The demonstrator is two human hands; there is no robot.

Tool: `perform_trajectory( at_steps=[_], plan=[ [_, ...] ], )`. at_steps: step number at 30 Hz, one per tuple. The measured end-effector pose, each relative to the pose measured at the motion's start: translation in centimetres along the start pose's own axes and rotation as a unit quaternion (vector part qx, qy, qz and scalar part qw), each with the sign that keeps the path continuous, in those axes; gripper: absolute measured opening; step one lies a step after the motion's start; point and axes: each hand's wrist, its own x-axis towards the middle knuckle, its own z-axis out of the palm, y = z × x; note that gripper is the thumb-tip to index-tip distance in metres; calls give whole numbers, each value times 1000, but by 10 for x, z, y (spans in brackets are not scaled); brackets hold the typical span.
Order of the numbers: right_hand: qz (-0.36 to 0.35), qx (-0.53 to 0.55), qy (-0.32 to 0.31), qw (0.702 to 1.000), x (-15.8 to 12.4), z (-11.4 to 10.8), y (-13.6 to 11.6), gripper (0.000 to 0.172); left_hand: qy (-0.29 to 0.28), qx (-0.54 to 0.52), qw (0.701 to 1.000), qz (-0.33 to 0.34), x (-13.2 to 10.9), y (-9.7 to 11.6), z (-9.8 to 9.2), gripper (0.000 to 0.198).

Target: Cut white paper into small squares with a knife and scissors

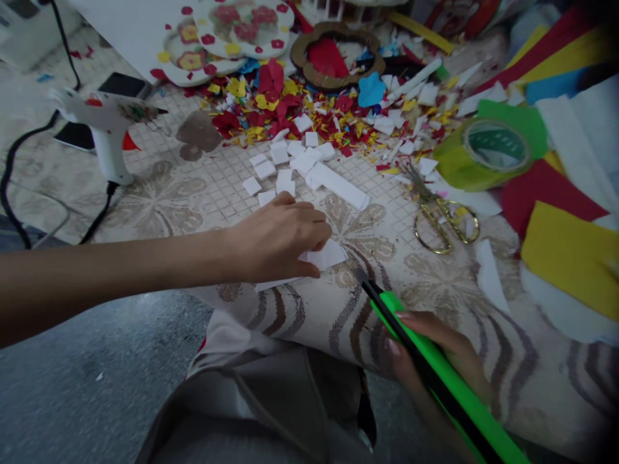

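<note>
My left hand (278,241) is closed, its fingers curled down onto a piece of white sheet (326,256) near the table's front edge. Part of that piece is hidden beneath the palm. In my right hand (442,361) is a green utility knife (435,367), its blade tip just right of the white piece and apart from it. Beyond my left hand lie several small white squares (265,169) and a longer folded white strip (338,185).
Gold-handled scissors (445,222) and a roll of green tape (483,151) lie to the right, beside coloured sheets (575,258). A white glue gun (109,132) with a black cord stands left. Colourful scraps (290,106) cover the back, near a brown scalloped ring (300,55).
</note>
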Motion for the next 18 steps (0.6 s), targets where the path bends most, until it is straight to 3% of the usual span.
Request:
perform_trajectory(
  at_steps=[8, 18],
  plan=[
    [11, 20, -2, 1000, -5, -1, 6, 36, 42, 16, 992, -121, -13, 20, 12, 19],
    [9, 38, 9, 999, 0, -2, 6, 35, 86, 55, 984, -148, -20, 34, 21, 10]
  ],
)
